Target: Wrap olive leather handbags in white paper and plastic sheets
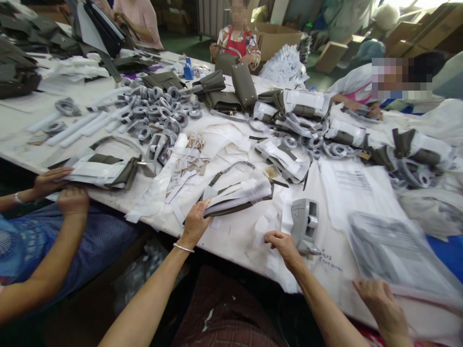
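My left hand (196,224) grips the near left end of a dark olive handbag (231,208) lying on its side. White wrapping paper (240,192) covers most of the bag, and its strap (235,165) arches behind it. To the right, my right hand (284,245) is closed in a pinch beside a grey tape dispenser (304,224). Crumpled white wrapping sheets (269,219) lie just behind those fingertips. Whatever is between the fingers is too small to make out.
On the left, a co-worker's hands (72,200) hold another wrapped handbag (99,171). A co-worker's hand (383,303) is at the lower right near a clear plastic bag (394,250). Rolled straps (162,108) and wrapped bags (307,103) pile up behind. Another tape dispenser (155,154) stands left.
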A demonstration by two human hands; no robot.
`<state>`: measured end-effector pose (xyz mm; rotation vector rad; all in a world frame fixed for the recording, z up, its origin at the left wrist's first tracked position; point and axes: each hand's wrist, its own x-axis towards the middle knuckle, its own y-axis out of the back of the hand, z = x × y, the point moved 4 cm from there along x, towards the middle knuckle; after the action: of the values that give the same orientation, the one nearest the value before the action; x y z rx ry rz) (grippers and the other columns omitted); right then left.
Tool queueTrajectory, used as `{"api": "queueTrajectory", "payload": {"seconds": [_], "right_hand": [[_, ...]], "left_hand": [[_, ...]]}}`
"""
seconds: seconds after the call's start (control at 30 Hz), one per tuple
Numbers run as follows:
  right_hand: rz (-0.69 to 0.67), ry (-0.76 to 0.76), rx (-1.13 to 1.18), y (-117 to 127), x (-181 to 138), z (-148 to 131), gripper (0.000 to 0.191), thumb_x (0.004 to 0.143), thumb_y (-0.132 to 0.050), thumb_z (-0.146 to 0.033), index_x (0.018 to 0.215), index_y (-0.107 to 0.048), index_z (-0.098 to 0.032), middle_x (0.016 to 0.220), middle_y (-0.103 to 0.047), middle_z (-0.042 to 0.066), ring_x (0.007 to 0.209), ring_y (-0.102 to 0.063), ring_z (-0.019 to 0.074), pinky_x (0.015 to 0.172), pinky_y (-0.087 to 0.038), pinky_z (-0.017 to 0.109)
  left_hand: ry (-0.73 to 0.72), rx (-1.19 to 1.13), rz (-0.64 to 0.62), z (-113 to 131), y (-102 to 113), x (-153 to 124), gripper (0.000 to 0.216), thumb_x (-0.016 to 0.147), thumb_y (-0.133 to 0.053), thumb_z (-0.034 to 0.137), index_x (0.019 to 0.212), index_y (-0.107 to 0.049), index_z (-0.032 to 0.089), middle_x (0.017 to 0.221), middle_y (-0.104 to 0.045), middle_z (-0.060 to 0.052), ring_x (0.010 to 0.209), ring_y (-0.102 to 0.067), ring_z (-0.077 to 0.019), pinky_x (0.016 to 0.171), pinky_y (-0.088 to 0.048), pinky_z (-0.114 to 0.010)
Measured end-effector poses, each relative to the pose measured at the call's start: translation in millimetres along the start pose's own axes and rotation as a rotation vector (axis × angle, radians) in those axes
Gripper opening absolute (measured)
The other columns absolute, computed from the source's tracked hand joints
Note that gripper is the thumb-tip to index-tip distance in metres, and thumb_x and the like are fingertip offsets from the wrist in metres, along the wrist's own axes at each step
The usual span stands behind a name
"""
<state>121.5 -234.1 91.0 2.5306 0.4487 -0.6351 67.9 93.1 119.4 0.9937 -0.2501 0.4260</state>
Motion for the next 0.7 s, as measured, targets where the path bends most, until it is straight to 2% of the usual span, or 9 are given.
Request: {"api": "queueTrajectory", "payload": {"seconds": [0.13, 0.2, 0.33, 0.53, 0.63, 0.7], "right_hand": [[-0.017, -0.02, -0.043, -2, 1, -2, 0.013, 0.058, -0.062, -0.031, 0.058, -0.069, -0.02, 0.061, -0.066, 0.002, 0.064, -0.059, 0.0181, 0.061, -0.043, 0.028], [0.004, -0.018, -0.028, -3, 2, -5, 0.015, 0.059, -0.062, -0.032, 0.061, -0.071, -0.02, 0.063, -0.067, 0.002, 0.064, -0.058, 0.0174, 0.061, -0.043, 0.027], [-0.031, -0.07, 0.138, -8, 3, -10, 0.019, 0.058, -0.067, -0.035, 0.063, -0.072, -0.017, 0.065, -0.068, 0.003, 0.063, -0.058, 0.0162, 0.06, -0.046, 0.027], [-0.118, -0.134, 0.355, -13, 3, -14, 0.025, 0.057, -0.074, -0.036, 0.069, -0.072, -0.015, 0.074, -0.069, 0.004, 0.071, -0.063, 0.0182, 0.068, -0.055, 0.032], [-0.121, -0.14, 0.31, -13, 2, -13, 0.021, 0.055, -0.075, -0.034, 0.061, -0.069, -0.015, 0.064, -0.064, 0.002, 0.064, -0.06, 0.016, 0.063, -0.055, 0.031], [-0.124, -0.129, 0.293, -13, 2, -11, 0.02, 0.057, -0.073, -0.035, 0.062, -0.069, -0.016, 0.065, -0.064, 0.002, 0.064, -0.061, 0.0155, 0.066, -0.055, 0.031]], "left_hand": [[0.006, 0.001, 0.017, 0, 1, 0, 0.039, 0.084, -0.061, 0.014, 0.122, -0.053, 0.02, 0.109, -0.066, -0.009, 0.102, -0.064, -0.0269, 0.091, -0.054, -0.041], [0.005, -0.009, 0.019, 1, 2, 0, 0.038, 0.085, -0.06, 0.015, 0.122, -0.053, 0.02, 0.109, -0.066, -0.009, 0.102, -0.064, -0.0264, 0.091, -0.053, -0.04], [0.026, -0.02, 0.024, 2, 3, 2, 0.037, 0.085, -0.061, 0.016, 0.121, -0.054, 0.02, 0.109, -0.066, -0.008, 0.103, -0.064, -0.0257, 0.092, -0.053, -0.039], [0.039, -0.026, 0.027, 3, 3, 3, 0.036, 0.086, -0.061, 0.018, 0.121, -0.054, 0.02, 0.109, -0.067, -0.008, 0.103, -0.064, -0.0253, 0.092, -0.053, -0.038], [0.049, -0.028, 0.029, 2, 2, 2, 0.037, 0.085, -0.061, 0.018, 0.121, -0.054, 0.02, 0.109, -0.067, -0.008, 0.103, -0.065, -0.0258, 0.092, -0.053, -0.039], [0.054, -0.031, 0.028, 2, 2, 2, 0.037, 0.085, -0.061, 0.018, 0.122, -0.054, 0.021, 0.109, -0.067, -0.008, 0.103, -0.065, -0.0259, 0.092, -0.053, -0.039]]}}
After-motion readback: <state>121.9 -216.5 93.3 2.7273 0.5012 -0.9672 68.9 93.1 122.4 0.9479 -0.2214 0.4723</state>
